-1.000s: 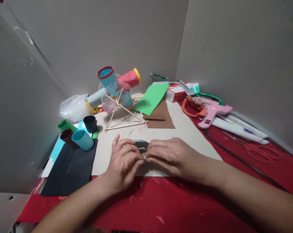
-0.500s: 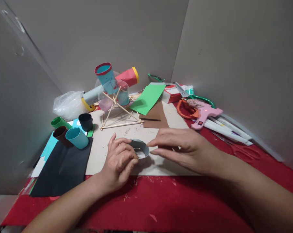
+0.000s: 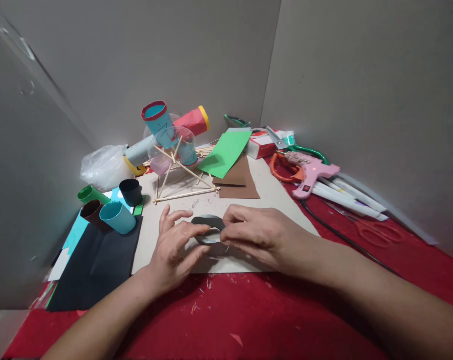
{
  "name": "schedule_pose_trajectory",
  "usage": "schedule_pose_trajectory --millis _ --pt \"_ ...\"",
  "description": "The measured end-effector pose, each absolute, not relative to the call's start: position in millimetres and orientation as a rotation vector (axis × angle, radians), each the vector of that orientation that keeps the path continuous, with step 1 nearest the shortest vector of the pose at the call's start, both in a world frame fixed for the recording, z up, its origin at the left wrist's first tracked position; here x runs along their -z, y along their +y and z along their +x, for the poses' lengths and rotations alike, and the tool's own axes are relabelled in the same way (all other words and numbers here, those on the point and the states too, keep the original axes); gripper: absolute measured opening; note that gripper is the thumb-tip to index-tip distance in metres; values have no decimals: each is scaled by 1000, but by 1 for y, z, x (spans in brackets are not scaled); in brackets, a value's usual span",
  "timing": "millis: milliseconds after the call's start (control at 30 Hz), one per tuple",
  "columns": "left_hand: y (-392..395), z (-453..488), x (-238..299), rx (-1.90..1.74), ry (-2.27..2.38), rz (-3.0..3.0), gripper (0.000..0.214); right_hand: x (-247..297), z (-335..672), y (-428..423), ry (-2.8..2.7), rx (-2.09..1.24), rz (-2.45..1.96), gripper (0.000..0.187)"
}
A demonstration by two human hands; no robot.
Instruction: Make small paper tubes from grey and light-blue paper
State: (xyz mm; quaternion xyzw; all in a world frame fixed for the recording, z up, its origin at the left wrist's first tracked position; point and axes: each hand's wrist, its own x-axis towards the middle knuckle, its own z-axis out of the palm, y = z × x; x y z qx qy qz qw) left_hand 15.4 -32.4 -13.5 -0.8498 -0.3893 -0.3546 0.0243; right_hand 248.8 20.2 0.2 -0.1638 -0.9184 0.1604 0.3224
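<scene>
A light grey paper tube [image 3: 207, 220], short and open at the top, is between my hands above the beige board. My left hand [image 3: 173, 247] grips its left side, with the index finger reaching over the rim into the opening and the thumb at the near wall; the other fingers are raised. My right hand [image 3: 264, 237] pinches the tube's right edge, its fingers hiding that part. To the left stand similar paper cups: light blue [image 3: 118, 218], brown [image 3: 94, 214], black [image 3: 130, 192] and green [image 3: 93, 195].
Behind my hands stands a stick frame [image 3: 186, 194] carrying plastic discs and coloured paper cups. Green paper [image 3: 228, 152] and brown paper [image 3: 245, 192] lie at its right. A pink glue gun [image 3: 312, 172], scissors [image 3: 286, 170] and white pens [image 3: 346, 200] lie farther right; black sheet [image 3: 98, 270] left.
My right hand has moved left and closed on the tube's right edge. My left index finger now reaches into the opening. The view has shifted slightly, showing the glue gun's cord.
</scene>
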Motion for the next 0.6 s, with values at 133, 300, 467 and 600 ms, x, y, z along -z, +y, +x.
schedule_pose_trajectory --millis 133,300,467,600 --pt "-30 12 13 1104 -1235 -2624 26 0 251 22 -2411 -421 -457 22" --pt "-34 19 13 1165 -1248 -2681 28 0 244 14 -2419 -520 -421 14" --pt "-33 19 14 1138 -1234 -2681 37 3 239 13 -2376 -555 -340 16" --pt "-28 11 10 1042 -1210 -2694 31 7 239 17 -2379 -499 -361 20"
